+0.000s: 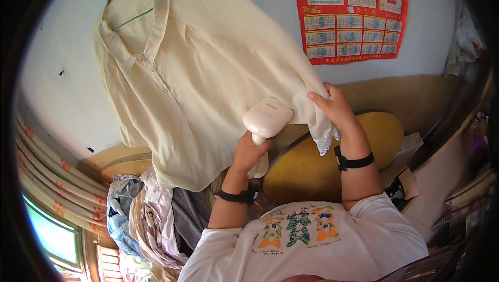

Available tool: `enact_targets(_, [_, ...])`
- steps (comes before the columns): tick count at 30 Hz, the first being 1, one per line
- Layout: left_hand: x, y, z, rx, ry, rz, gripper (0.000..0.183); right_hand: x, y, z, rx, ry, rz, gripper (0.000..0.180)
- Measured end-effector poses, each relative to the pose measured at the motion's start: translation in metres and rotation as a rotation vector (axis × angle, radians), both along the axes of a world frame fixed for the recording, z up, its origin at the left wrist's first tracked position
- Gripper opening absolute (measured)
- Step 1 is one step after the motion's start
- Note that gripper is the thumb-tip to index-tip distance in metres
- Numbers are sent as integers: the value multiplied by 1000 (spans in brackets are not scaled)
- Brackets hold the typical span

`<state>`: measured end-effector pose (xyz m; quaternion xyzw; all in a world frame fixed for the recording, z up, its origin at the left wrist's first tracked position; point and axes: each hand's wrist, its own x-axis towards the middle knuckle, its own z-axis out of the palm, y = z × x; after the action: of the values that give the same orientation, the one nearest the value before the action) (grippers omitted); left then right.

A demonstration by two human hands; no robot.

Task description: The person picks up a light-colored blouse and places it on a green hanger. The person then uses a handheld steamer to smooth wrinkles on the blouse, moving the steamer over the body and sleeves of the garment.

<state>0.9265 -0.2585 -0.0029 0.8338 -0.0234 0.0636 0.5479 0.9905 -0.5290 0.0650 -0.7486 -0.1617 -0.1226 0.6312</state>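
Note:
A cream long-sleeved shirt point(210, 83) with a collar hangs against the wall on a green hanger point(132, 19). My left hand point(250, 151) is wrapped around the handle of a white Haier handheld garment steamer point(269, 116). The steamer's head lies over the shirt near the lower sleeve; whether it touches the cloth cannot be made out. On the right, my right hand point(331, 102) pinches the shirt's sleeve point(308, 83) close to its end, thumb on top, holding it out to the side. A lace-trimmed cuff point(325, 141) dangles below those fingers.
A red calendar poster point(351, 53) is on the wall. Behind my forearms leans a yellow oval board point(300, 169). Piled clothes point(156, 219) lie at lower left, beside a patterned curtain point(58, 172) and a window point(54, 231). An open cardboard box point(409, 184) stands at right.

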Motion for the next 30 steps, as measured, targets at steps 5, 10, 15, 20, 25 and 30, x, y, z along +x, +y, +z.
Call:
enact_targets(5, [-5,-10,6,-56,4,-50,33,-1,-9,-6,62,33,-9,37])
enact_targets(10, [-10,-16,7,-128,-25,-67,29,0,-21,-15,127,9,-53,35])
enact_targets(15, [-20,-29,20,-149,-84,-36,17,4,-38,-16,147,18,-128,29])
enact_targets(20, [-28,-39,32,-179,-64,-37,16,2,-50,-10,109,-54,-202,25])
enact_targets(25, [-27,-48,35,-151,-85,-24,19,9,-57,-22,229,-92,-172,24])
enact_targets(30, [-18,-57,31,-104,-84,84,30,-9,-62,-8,285,40,74,16])
